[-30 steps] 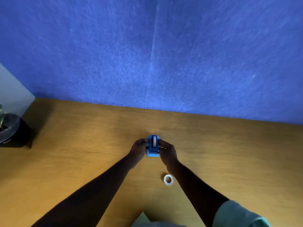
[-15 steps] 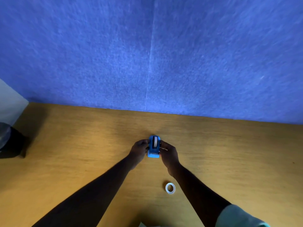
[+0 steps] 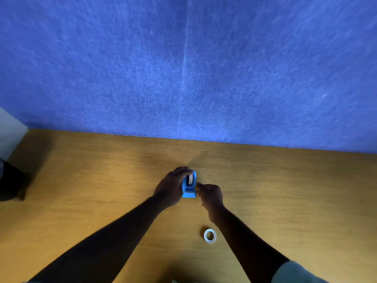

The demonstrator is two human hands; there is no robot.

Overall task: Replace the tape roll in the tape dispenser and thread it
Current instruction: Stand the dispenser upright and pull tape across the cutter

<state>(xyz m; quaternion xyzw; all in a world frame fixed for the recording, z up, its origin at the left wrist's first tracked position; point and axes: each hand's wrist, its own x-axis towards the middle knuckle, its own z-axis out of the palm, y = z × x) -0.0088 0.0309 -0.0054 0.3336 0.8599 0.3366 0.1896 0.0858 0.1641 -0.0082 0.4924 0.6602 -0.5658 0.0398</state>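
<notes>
The dispenser (image 3: pixel 189 185) is clasped on the desk (image 3: pixel 81 180) by the left hand (image 3: pixel 171 187); its long axis runs away from the person. The right hand (image 3: pixel 210 194), pinched narrow, perhaps on tape, is placed beside it.

Left hand (image 3: pixel 170 185) grips blue dispenser (image 3: pixel 190 186); right hand (image 3: pixel 211 194) beside; white ring (image 3: pixel 210 235) on table (image 3: pixel 81 180).

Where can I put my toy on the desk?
Bare wood lies right of the right hand and between the left hand and the dark thing. It is crowded around the dispenser and the ring.
</notes>
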